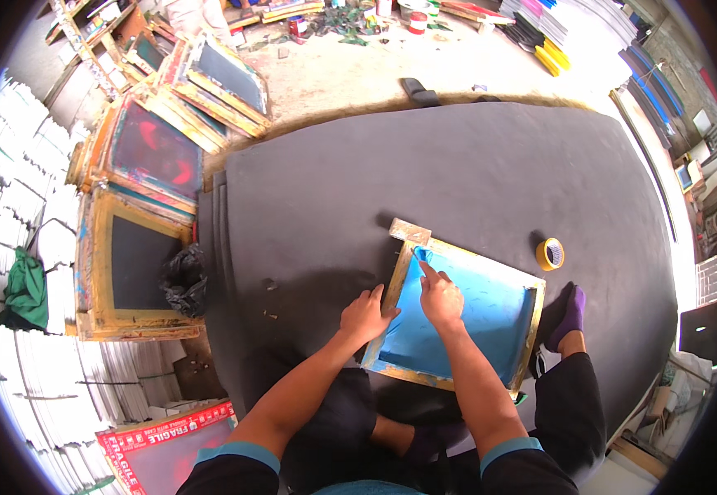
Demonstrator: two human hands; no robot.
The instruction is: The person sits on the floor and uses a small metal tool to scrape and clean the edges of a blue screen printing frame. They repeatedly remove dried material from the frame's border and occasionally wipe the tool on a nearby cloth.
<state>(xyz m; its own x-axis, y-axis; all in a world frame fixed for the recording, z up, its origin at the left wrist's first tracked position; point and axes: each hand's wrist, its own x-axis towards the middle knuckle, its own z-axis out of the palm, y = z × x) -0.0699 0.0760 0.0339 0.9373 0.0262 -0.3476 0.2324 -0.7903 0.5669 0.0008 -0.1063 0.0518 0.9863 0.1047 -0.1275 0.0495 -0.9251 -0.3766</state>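
Note:
A wooden screen-printing frame with a bright blue mesh lies tilted on the dark mat in front of me. My left hand grips its left rail, the thumb lying over the inner edge. Over the mesh, my right hand reaches to the upper left corner with the index finger extended. Something thin shows at that fingertip, too small to make out; the other fingers are curled under. A small wooden block sits against the frame's upper left corner. To the right of the frame stands a roll of yellow tape.
The large dark grey mat carries my legs; a foot in a purple sock is beside the frame. More screen frames lean at the left, with a black plastic bag. White stacked sheets line the far left.

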